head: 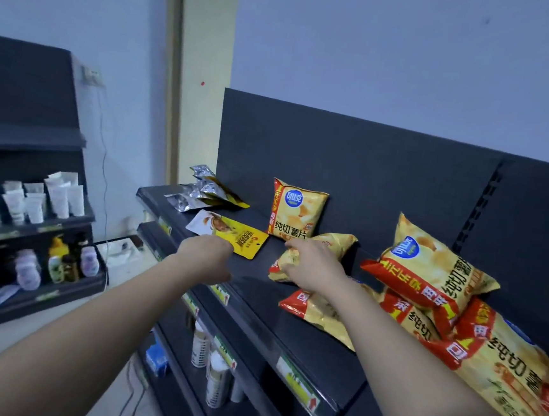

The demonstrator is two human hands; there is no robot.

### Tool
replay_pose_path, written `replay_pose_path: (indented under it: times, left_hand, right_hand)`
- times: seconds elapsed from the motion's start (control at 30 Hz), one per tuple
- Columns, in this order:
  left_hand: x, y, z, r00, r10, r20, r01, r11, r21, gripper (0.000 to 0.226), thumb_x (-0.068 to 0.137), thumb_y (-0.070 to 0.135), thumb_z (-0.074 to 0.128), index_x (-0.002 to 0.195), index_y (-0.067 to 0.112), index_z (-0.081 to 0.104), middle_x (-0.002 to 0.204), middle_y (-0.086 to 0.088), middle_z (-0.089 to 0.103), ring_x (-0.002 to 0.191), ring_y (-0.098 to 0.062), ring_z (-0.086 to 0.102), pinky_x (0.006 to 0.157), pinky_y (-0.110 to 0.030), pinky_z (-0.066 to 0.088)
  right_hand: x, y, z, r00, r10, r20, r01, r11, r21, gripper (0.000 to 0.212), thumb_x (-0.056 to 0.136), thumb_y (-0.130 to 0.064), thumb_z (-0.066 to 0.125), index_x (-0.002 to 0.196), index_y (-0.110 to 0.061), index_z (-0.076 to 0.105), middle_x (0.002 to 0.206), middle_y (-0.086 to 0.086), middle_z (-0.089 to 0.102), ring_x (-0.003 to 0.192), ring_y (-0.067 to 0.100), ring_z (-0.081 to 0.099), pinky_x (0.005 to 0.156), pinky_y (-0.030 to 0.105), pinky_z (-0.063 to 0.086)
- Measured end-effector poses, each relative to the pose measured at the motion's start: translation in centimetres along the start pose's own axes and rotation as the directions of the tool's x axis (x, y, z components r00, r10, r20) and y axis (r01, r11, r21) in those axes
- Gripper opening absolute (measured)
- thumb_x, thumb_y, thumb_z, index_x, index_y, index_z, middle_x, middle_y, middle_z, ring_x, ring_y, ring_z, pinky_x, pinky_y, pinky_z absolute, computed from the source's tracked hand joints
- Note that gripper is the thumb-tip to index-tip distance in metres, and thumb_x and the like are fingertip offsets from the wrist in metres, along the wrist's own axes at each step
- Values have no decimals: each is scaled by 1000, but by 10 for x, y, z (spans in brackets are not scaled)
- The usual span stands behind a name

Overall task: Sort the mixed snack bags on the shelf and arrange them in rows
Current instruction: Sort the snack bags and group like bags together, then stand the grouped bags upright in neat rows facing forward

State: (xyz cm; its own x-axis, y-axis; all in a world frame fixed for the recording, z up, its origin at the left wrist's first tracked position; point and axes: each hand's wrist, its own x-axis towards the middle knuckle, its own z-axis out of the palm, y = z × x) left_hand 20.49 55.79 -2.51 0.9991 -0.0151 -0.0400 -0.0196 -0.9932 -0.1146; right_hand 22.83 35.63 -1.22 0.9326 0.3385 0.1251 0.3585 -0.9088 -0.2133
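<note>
On the dark shelf (259, 286) one yellow chip bag (294, 211) stands upright against the back panel. My right hand (314, 264) grips another chip bag (336, 243) lying just in front of it. My left hand (209, 257) hovers with curled fingers at the near edge of a flat yellow pouch (237, 234); whether it holds the pouch is hidden. More flat pouches, silver side up (201, 193), lie at the shelf's far left end. A pile of several chip bags (433, 278) sits to the right.
The shelf's front lip carries price tags (297, 384). Bottles (215, 375) stand on a lower shelf below. A second rack at the left holds white tubes (34, 201) and bottles (59, 260). A wall rises behind the shelf's back panel (386, 171).
</note>
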Motion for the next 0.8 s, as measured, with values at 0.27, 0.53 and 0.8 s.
replay_pose_path:
  times: [0.27, 0.53, 0.8]
  left_hand:
    - [85, -56, 12, 999, -53, 11, 53, 999, 5, 49, 87, 48, 60, 126, 18, 54, 126, -1, 57, 120, -23, 52, 86, -40, 51]
    - [152, -99, 39, 998, -50, 34, 52, 996, -67, 60, 85, 48, 61, 137, 21, 46, 131, -4, 48, 122, -25, 49, 91, -42, 50]
    - [226, -135, 65, 994, 53, 96, -30, 972, -231, 73, 83, 48, 64, 143, 25, 32, 133, -7, 37, 120, -30, 47, 89, -41, 48]
  right_hand:
    - [107, -23, 33, 992, -31, 125, 36, 999, -32, 57, 91, -39, 60, 143, -21, 44, 142, 6, 50, 132, 29, 43, 105, 42, 41]
    - [170, -30, 78, 940, 58, 337, -59, 998, -6, 61, 90, -41, 62, 143, -19, 43, 145, 8, 47, 131, 30, 46, 102, 37, 44]
    - [220, -38, 123, 855, 300, 424, -355, 933, 57, 72, 89, -47, 62, 146, -12, 34, 147, 8, 43, 130, 28, 45, 102, 36, 44]
